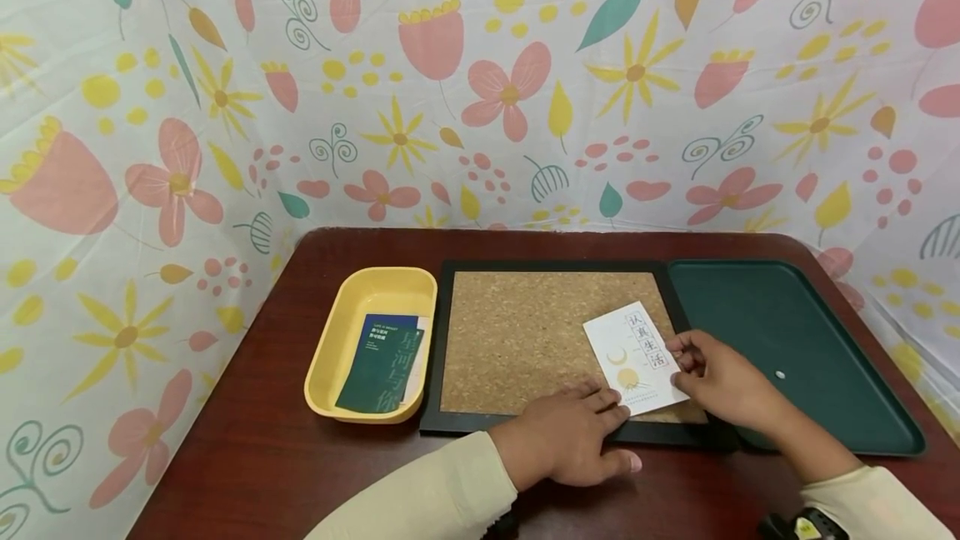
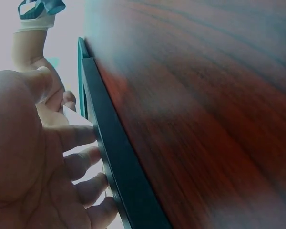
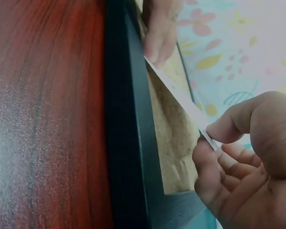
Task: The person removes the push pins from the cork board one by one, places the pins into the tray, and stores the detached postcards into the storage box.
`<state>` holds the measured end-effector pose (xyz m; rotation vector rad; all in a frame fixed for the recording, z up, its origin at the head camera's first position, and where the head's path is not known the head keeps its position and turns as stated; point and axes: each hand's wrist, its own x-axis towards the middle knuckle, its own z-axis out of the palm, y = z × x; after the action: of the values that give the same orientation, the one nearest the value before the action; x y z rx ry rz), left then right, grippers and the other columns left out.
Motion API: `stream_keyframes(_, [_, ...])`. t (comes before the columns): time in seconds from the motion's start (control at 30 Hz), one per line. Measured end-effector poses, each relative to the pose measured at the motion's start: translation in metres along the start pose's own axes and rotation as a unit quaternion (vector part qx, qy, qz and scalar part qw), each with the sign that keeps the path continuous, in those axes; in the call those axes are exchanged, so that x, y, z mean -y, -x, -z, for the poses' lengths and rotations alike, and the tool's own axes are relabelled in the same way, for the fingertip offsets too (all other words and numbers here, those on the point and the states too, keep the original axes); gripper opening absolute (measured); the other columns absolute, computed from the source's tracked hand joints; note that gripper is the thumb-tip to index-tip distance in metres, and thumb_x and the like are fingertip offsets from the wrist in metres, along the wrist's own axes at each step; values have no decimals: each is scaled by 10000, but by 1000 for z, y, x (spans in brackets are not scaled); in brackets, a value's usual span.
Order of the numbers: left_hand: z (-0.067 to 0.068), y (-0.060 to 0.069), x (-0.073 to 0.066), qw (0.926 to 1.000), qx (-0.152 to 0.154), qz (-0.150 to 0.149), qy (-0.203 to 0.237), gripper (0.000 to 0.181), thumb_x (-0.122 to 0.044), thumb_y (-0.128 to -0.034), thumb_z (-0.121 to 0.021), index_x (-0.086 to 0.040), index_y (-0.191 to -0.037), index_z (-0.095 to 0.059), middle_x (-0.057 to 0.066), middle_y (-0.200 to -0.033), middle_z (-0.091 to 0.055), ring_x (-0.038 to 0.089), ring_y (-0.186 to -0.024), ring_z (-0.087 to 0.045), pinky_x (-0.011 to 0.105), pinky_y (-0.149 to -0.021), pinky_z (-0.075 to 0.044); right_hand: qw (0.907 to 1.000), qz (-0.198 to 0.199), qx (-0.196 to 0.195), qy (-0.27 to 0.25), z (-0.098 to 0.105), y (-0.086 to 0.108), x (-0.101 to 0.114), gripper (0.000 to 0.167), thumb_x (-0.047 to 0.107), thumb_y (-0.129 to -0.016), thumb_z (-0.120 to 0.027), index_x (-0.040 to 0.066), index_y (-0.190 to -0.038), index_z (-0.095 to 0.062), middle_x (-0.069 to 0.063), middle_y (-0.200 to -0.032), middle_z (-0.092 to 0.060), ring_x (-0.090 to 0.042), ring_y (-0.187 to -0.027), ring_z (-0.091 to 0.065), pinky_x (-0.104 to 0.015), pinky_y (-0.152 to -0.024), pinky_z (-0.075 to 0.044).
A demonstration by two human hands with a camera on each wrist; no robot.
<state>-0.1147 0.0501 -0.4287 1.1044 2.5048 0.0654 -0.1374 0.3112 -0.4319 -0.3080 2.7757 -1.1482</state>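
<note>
A white card (image 1: 633, 357) with Chinese characters and a yellow moon-and-sun print lies tilted over the right part of a black-framed cork board (image 1: 517, 340). My right hand (image 1: 723, 382) pinches its right edge between thumb and fingers; in the right wrist view the right hand (image 3: 248, 162) lifts that edge of the card (image 3: 181, 98) above the cork. My left hand (image 1: 566, 436) rests with straight fingers across the board's front frame, fingertips touching the card's lower left corner. From the left wrist view, the left hand's fingers (image 2: 83, 164) lie over the black frame (image 2: 119, 157).
Left of the board stands a yellow tray (image 1: 318, 365) holding a dark green card (image 1: 378, 373), a blue one and a paler one. A dark green tray (image 1: 847, 390) with a small white spot lies right of it. A floral cloth (image 1: 510, 107) hangs behind the table (image 1: 232, 440).
</note>
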Motion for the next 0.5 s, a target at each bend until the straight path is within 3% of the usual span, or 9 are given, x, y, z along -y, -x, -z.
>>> stream_keyframes(0.17, [1,-1,3,10000,30,-51,73,689,-742,-1000,-250,-396,-1587,-351,-222,-1642,-218,72,-1531,-134,268,-1183,-247,9950,-356,365,-855,4,2,-2,438,-18,-968,-639,-123,-1354,-462,-177,-1050,-658,-221,-761,-651,-353,-577,-568])
stream_keyframes(0.3, [1,-1,8,9997,-17,-172,165,685,-721,-1012,-249,-363,-1580,-387,-200,-1642,-238,73,-1528,-153,271,-1182,-254,9908,-546,421,-1168,6,4,-4,488,22,-983,-653,-119,-1397,-435,-231,-1145,-649,-258,-837,-674,-377,-627,-591])
stream_keyframes(0.5, [5,7,19,9967,-593,-489,253,596,-623,-1054,-346,-270,-1497,-531,-94,-1600,-385,80,-1481,-305,259,-1147,-323,9851,-701,354,-1531,4,7,0,545,39,-991,-656,-128,-1435,-386,-268,-1189,-623,-293,-833,-682,-378,-670,-599])
